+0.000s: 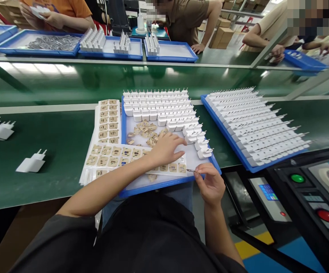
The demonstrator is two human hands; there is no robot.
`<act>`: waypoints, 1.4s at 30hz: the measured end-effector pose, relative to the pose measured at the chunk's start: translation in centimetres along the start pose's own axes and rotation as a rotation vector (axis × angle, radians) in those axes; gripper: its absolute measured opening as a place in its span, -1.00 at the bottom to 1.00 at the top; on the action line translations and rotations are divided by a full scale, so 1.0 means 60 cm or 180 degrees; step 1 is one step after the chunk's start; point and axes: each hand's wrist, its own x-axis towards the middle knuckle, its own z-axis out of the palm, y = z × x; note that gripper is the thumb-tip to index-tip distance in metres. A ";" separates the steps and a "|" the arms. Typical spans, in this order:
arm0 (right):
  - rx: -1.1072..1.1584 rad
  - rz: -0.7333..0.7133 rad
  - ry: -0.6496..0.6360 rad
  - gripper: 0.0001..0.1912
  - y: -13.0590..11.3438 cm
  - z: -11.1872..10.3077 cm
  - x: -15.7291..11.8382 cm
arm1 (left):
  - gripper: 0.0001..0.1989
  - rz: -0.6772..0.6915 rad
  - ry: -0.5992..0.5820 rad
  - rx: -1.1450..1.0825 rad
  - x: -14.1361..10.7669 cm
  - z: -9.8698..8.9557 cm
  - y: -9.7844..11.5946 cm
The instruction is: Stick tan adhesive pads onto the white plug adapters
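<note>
My right hand [210, 182] pinches a pair of slim metal tweezers [190, 170]. Their tip is at the right end of a white sheet [141, 167] carrying rows of tan die-cut stickers. Over that sheet, my left hand [166, 151] has its fingers stretched out and apart, with nothing visible in them. The sheet lies across a blue tray [164, 186], which has rows of white two-pin plug adapters [159, 102] standing pins up. Loose tan pieces [146, 129] are heaped in the tray behind my left hand.
More sticker sheets [108, 121] are stacked left of the tray. To the right stands a second blue tray [224, 132] full of white plugs. A single plug [31, 163] lies on the green bench [59, 132]. Co-workers sit beyond the divider; a button panel [312, 204] is at right.
</note>
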 end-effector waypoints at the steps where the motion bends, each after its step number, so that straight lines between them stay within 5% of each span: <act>1: 0.0073 0.0023 0.0046 -0.80 -0.005 -0.003 -0.004 | -0.67 0.0306 0.0059 0.0240 0.009 0.005 0.011; 6: 0.0327 0.0165 0.0211 -0.45 -0.031 -0.014 -0.018 | -0.60 0.2048 0.0463 0.1183 0.082 0.058 0.061; 9: 0.0208 0.0159 0.0112 -0.52 -0.035 -0.022 -0.022 | -0.78 0.2308 0.0478 0.1398 0.112 0.082 0.073; 13: 0.0114 0.0076 0.0129 -0.70 -0.028 -0.030 -0.022 | -0.81 0.1900 0.0361 0.1108 0.081 0.054 0.066; 19: 0.0363 0.0291 0.0252 -0.79 -0.022 -0.005 -0.015 | -0.67 0.0147 0.0492 -0.1323 -0.085 -0.032 -0.001; 24: 0.0677 0.0617 -0.0003 -0.84 -0.032 0.049 -0.001 | -0.54 -0.0527 0.1029 -0.3169 -0.197 -0.019 -0.046; 33: 0.1827 0.1571 -0.0872 -0.93 -0.069 0.142 0.037 | -0.59 -0.0703 0.1670 -0.2747 -0.243 0.009 -0.044; 42: 0.1164 0.1429 -0.0809 -0.96 -0.074 0.139 0.043 | -0.58 -0.0143 0.1724 -0.2059 -0.235 0.013 -0.041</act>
